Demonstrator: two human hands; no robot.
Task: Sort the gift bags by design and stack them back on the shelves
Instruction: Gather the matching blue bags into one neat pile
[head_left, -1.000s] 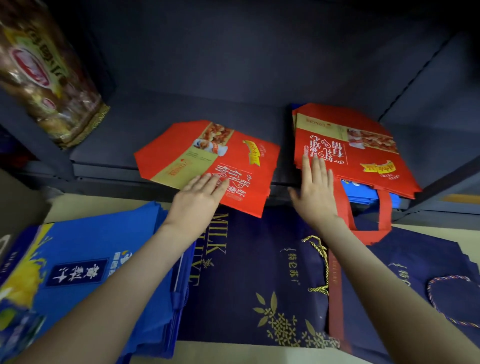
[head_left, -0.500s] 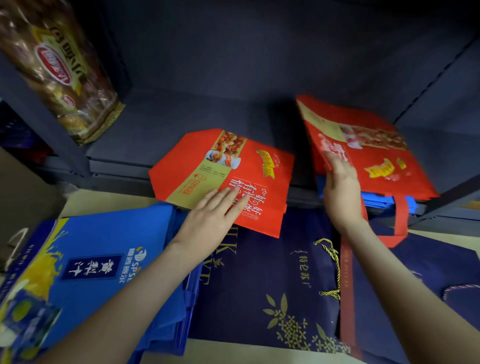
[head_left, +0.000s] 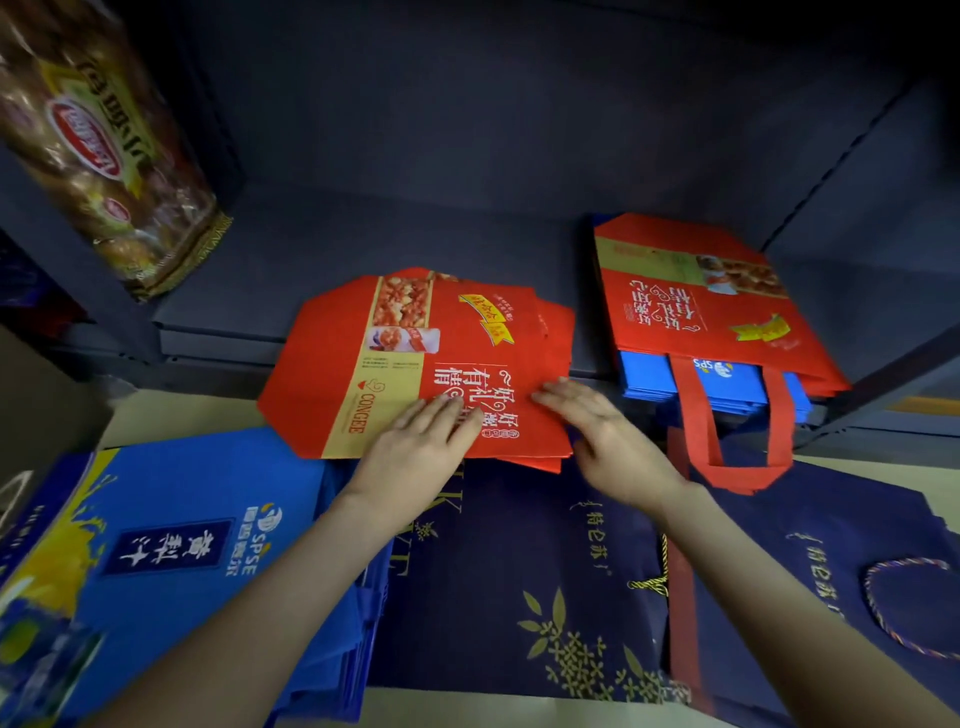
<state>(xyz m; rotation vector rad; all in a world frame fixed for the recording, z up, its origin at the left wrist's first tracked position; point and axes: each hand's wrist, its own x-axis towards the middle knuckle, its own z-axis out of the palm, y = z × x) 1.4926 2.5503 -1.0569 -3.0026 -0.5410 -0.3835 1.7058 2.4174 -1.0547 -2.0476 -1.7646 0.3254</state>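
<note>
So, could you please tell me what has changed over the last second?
The right hand let go of the red bags at the right of the shelf and moved left to the middle red bag, touching its near right corner. The left hand stays flat on that bag; the blue bags and navy bags below have not moved.

Flat red bag (head_left: 415, 364) lies across front edge of shelf (head_left: 363, 249), overhanging. Left hand (head_left: 415, 447) and right hand (head_left: 602, 441) rest on its near part, fingers straight. Further right on shelf: second red bag (head_left: 701, 312) atop blue bags (head_left: 727, 384). Below: blue stack (head_left: 171, 545), navy bags (head_left: 519, 571).
</note>
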